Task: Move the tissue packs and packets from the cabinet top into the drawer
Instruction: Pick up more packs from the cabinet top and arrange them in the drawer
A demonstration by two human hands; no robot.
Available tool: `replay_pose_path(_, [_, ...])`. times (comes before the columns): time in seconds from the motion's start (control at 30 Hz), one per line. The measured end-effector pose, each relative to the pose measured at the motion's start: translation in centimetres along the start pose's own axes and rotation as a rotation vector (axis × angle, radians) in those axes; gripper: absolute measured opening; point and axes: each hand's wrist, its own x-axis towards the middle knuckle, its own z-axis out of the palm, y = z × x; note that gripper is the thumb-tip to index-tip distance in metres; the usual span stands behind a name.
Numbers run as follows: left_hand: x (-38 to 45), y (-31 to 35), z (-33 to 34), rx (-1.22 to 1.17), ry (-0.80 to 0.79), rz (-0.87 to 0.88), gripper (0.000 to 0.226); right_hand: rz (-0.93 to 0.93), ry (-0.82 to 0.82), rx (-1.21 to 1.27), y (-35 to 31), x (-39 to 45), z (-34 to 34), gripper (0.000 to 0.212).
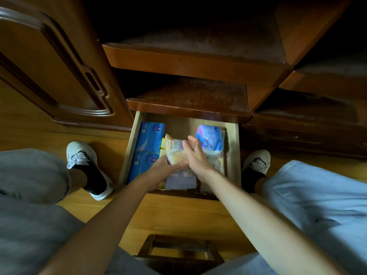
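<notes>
Blue tissue packs (pixel 148 147) and pale bag (pixel 210 139) flank the yellow packet (pixel 175 150).

The scene is dim; the upper cabinet shelves (pixel 198 46) sink into near black. Soft light reaches the open drawer (pixel 232 147) and wooden floor (pixel 168 215). Wide-angle distortion bends the edges, and the grey trouser legs (pixel 29 215) blur.
</notes>
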Motion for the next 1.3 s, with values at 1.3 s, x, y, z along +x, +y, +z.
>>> replay_pose_path(1.3, [0.5,-2.3,-7.2,-0.381,0.547,0.132,0.036,-0.430,0.165,-1.004,0.4,10.6,-2.5,0.048])
